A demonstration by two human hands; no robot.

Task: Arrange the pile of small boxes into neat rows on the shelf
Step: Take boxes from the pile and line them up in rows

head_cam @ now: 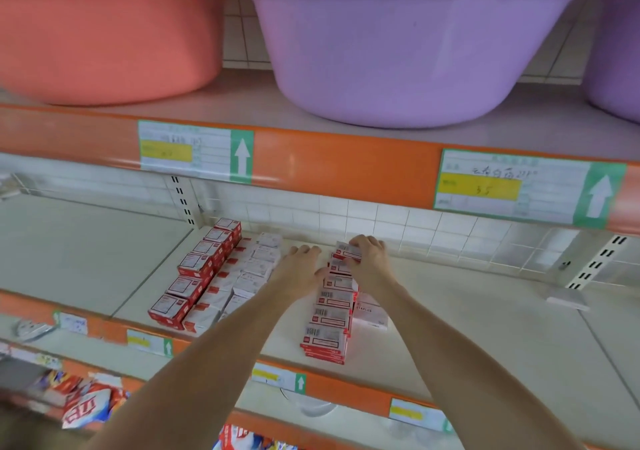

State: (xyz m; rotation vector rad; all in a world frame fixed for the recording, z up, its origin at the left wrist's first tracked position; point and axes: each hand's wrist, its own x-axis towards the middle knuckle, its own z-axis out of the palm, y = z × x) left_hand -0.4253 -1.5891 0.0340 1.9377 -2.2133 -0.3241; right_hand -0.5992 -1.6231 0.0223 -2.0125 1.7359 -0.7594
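On the shelf [485,311], a row of small boxes [329,318] runs front to back, its long axis pointing at the tiled back wall [381,217] — labels face up. The right hand [367,252] curls over the rearmost box [348,251] and grips it. Left of this row, the left hand [301,266] lies flat, fingers straight. Further left stand two more rows [221,273]; print is blurred — the left forearm hides their near corner

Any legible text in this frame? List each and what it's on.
"STAPLES": white box beside the right row.
"35", handwritten: yellow field of the right price tag on the upper shelf edge.
Left price tag, box labels, lower tags and packets: too blurred.
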